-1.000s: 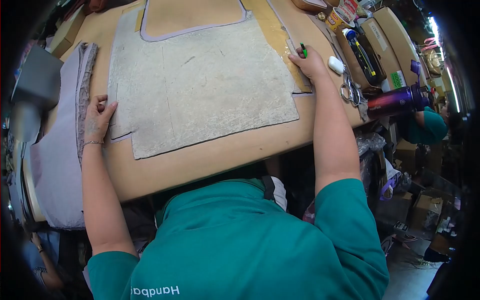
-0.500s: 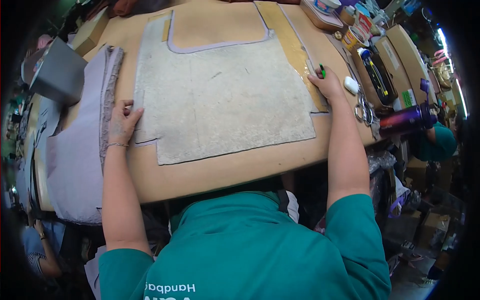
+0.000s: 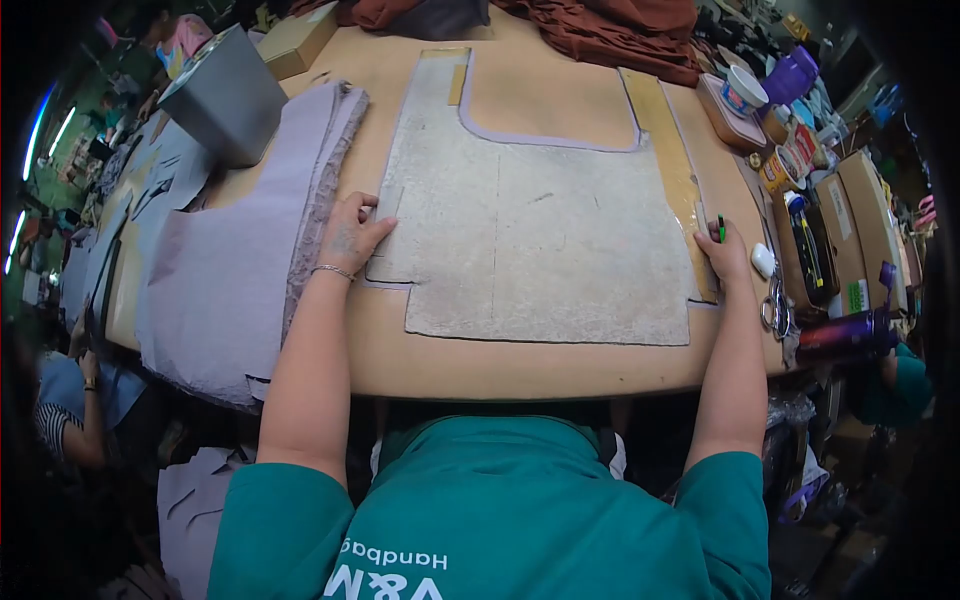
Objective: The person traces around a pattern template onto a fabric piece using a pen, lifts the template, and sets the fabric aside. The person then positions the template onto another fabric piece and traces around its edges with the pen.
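A large grey-white pattern board with a deep cut-out at its far side lies flat on the table, over lilac fabric whose edge peeks out around it. My left hand is at the board's left edge, thumb on the rim and fingers curled, seemingly gripping it. At the right edge, my right hand holds a slim green pen upright between its fingers, with the thumb against the board. Yellowish tape runs along the board's right strip.
A stack of lilac fabric lies left, beside a grey metal block. On the right are scissors, a white case, a pen box and a purple bottle. Brown cloth is heaped at the back.
The whole view has shifted, so the table and things on it appear further right and lower. Both hands stay at the same edges of the board, the pen still in my right hand.
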`<state>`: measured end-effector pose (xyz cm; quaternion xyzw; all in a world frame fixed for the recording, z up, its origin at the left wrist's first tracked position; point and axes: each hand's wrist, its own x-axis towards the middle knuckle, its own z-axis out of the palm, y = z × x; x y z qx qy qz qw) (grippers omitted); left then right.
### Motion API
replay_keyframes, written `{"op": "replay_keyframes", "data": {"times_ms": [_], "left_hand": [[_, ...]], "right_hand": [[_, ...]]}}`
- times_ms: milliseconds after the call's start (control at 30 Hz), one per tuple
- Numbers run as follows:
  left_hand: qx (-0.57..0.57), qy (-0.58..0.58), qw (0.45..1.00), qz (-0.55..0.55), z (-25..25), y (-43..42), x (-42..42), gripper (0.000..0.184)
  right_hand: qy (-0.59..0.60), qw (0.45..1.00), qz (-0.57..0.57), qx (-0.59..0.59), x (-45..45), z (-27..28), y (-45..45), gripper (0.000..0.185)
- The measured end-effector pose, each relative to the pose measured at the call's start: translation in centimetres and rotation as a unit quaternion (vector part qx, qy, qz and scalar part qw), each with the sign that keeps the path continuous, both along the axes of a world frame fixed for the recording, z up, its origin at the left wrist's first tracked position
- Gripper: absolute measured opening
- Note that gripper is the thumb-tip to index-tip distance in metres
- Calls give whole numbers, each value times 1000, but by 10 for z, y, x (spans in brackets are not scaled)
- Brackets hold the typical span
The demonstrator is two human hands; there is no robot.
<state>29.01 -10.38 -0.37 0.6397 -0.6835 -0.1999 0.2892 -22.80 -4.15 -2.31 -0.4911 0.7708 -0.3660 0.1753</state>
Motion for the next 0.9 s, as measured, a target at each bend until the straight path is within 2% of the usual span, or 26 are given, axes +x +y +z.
{"op": "replay_keyframes", "data": {"times_ms": [100, 633, 900], "left_hand": [[11, -29, 1000, -4, 0, -1, 2, 45], [12, -13, 1000, 0, 4, 1, -1, 43], [-5, -14, 1000, -5, 1, 2, 0, 43]], "right_hand": [[0, 1000, -4, 0, 1, 1, 0, 34], [-3, 1000, -8, 8, 1, -1, -1, 34], [-6, 1000, -6, 28, 14, 14, 6, 42]]}}
